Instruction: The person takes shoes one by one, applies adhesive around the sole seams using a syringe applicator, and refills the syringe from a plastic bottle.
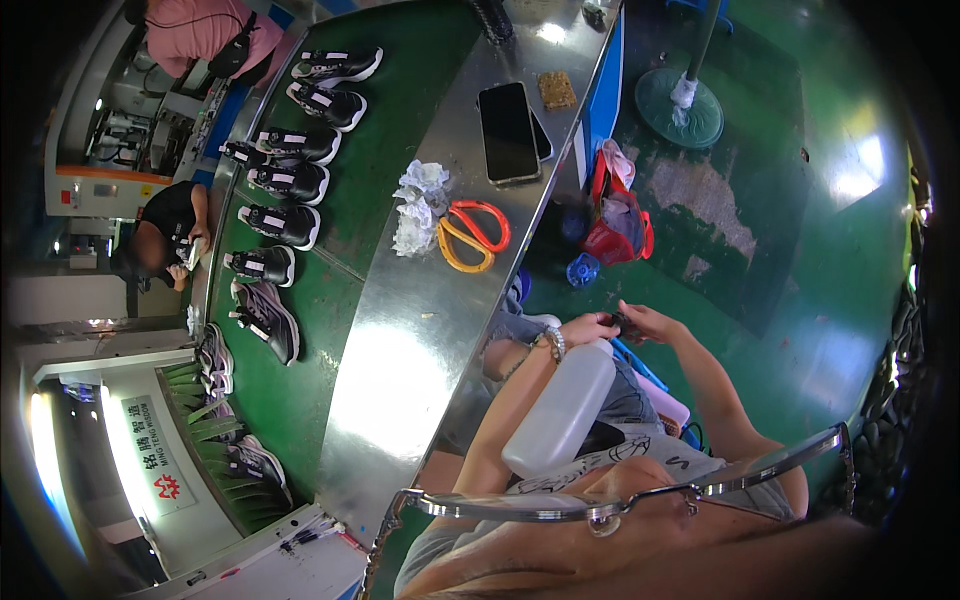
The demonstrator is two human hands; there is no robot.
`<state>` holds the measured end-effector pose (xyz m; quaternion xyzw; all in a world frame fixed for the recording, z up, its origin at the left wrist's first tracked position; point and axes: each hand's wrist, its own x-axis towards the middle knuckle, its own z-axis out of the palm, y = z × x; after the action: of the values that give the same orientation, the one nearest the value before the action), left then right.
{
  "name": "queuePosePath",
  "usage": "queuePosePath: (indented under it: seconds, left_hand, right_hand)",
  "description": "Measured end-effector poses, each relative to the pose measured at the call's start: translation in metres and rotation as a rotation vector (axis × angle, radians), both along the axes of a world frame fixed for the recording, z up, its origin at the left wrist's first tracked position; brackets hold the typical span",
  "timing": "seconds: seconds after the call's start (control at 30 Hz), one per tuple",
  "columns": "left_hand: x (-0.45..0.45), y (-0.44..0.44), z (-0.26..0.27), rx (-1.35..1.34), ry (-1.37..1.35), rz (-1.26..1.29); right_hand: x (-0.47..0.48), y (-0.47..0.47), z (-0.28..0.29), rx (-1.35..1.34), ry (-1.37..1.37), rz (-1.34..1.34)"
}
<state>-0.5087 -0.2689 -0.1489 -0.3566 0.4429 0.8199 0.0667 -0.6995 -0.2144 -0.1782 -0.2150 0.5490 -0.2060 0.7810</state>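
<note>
My left hand [589, 328], a beaded bracelet at its wrist, has its fingers closed at a small dark object [620, 321] above my lap. From the other side, the fingertips of my right hand [649, 324] hold the same object; its kind cannot be told. A smooth, whitish, rounded container [561, 409] lies beside my left forearm, over my lap. To the left, on the metal bench [412, 300], are scissors with red and yellow handles [472, 234], crumpled white paper [421, 206], a black-screened phone [510, 133] over another device, and a brown block [556, 91].
Black-and-white sneakers [289, 180] line the green conveyor belt [337, 292] beyond the bench. Across it, one person [169, 217] handles a shoe; another in pink [202, 34] stands near machinery. A red bag [619, 217], a blue bottle [583, 270] and a round stand base [679, 109] are on the floor.
</note>
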Motion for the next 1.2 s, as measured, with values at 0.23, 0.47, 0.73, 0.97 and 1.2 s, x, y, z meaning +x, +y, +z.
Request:
queuePosePath:
  seconds: [0.23,0.47,0.73,0.97,1.2]
  left_hand:
    - [0.001,0.006,-0.001,-0.017,-0.057,0.07]
    - [0.0,0.002,-0.008,0.085,-0.067,0.098]
    - [0.0,0.0,0.0,-0.093,-0.084,-0.047]
    - [-0.003,0.004,-0.008,-0.129,-0.037,-0.033]
    - [-0.001,0.004,-0.018,-0.116,-0.012,0.028]
  right_hand:
    - [0.007,-0.011,-0.035,-0.336,0.094,-0.038]
    - [-0.019,-0.031,-0.038,-0.418,0.212,0.095]
    - [-0.019,-0.026,-0.041,-0.295,0.142,-0.022]
    - [-0.02,-0.022,-0.045,-0.267,0.103,-0.011]
    - [-0.021,-0.022,-0.044,-0.249,0.1,0.01]
